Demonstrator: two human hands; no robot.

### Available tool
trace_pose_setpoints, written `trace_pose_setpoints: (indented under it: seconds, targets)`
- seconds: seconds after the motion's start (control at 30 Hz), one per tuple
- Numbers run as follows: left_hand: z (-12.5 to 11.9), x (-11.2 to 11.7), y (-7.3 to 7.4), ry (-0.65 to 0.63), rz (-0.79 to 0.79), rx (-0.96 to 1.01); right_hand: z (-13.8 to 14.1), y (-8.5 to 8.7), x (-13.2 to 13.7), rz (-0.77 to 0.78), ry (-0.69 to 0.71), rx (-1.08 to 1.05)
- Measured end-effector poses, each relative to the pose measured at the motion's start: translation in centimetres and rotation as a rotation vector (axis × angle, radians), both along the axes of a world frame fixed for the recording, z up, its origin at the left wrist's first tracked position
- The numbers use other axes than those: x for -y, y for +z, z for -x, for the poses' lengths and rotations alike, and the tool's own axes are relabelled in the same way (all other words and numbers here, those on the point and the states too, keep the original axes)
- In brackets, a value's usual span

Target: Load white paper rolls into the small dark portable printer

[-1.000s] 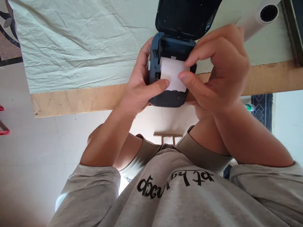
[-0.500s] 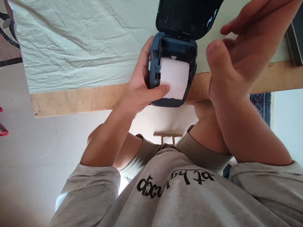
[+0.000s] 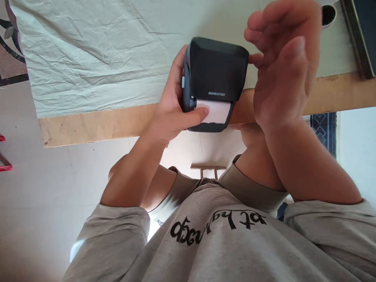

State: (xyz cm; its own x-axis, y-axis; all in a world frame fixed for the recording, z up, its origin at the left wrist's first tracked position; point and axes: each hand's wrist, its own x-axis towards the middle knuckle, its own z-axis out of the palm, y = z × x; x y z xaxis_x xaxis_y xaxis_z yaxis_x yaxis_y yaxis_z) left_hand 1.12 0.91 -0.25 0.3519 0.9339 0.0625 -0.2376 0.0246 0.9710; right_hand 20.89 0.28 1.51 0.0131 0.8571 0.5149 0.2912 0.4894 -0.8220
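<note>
A dark label printer (image 3: 219,74) marked NIIMBOT is held at the table's front edge. Its black lid now lies down over the upper part of the body; whether it is latched I cannot tell. White label paper (image 3: 219,111) shows below the lid's front edge. My left hand (image 3: 176,102) grips the printer from the left, with the thumb pressed on the paper and the fingers along the side and beneath. My right hand (image 3: 282,66) is raised just right of the printer, fingers spread and holding nothing. One finger comes close to the lid's right edge; contact is unclear.
A pale green cloth (image 3: 102,55) covers the table, whose bare wooden edge (image 3: 88,127) faces me. Behind my right hand stands a white cup (image 3: 328,16) with dark contents. A dark flat object (image 3: 361,35) lies at the far right. Below is a small wooden stool (image 3: 208,168).
The printer's lid has swung down from upright over the paper compartment. My right hand has moved left towards the printer. My left hand keeps the same grip.
</note>
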Motion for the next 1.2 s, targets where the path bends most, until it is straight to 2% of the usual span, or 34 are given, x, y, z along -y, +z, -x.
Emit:
trace_pose_setpoints:
  seconds: [0.1,0.2,0.4,0.57,0.67,0.87,1.0,1.07,1.1,1.13,1.2]
  targets:
    - [0.0,0.1,0.2,-0.039,-0.039,0.016,0.0,-0.3,0.0,0.025,0.119,-0.013]
    - [-0.1,0.1,0.3,-0.088,-0.119,0.113,0.2,-0.6,-0.3,0.047,0.195,0.09]
    - [0.1,0.0,-0.1,-0.096,-0.062,0.097,0.3,-0.5,-0.3,0.022,0.275,0.179]
    - [0.0,0.1,0.4,-0.063,-0.003,0.112,0.1,-0.6,-0.3,0.05,0.275,0.216]
    - [0.0,0.2,1.0,-0.089,0.043,0.085,-0.1,-0.3,-0.4,0.046,0.272,0.248]
    - [-0.4,0.6,1.3,-0.019,0.062,0.144,-0.1,0.6,-0.1,0.188,0.287,0.235]
    - [-0.8,0.9,2.4,-0.02,0.066,0.158,0.0,0.5,-0.1,0.149,0.261,0.233]
    - [-1.0,0.9,3.1,-0.041,0.142,0.183,0.1,0.4,-0.1,0.106,0.243,0.229]
    - [-1.0,0.9,3.3,-0.094,0.204,0.199,0.1,0.3,-0.1,0.077,0.237,0.219]
    - [-1.0,0.8,3.3,-0.028,0.215,0.25,0.1,0.3,0.0,0.047,0.23,0.204]
    - [-0.9,0.7,3.2,0.007,0.229,0.292,0.1,0.2,0.1,0.001,0.209,0.183]
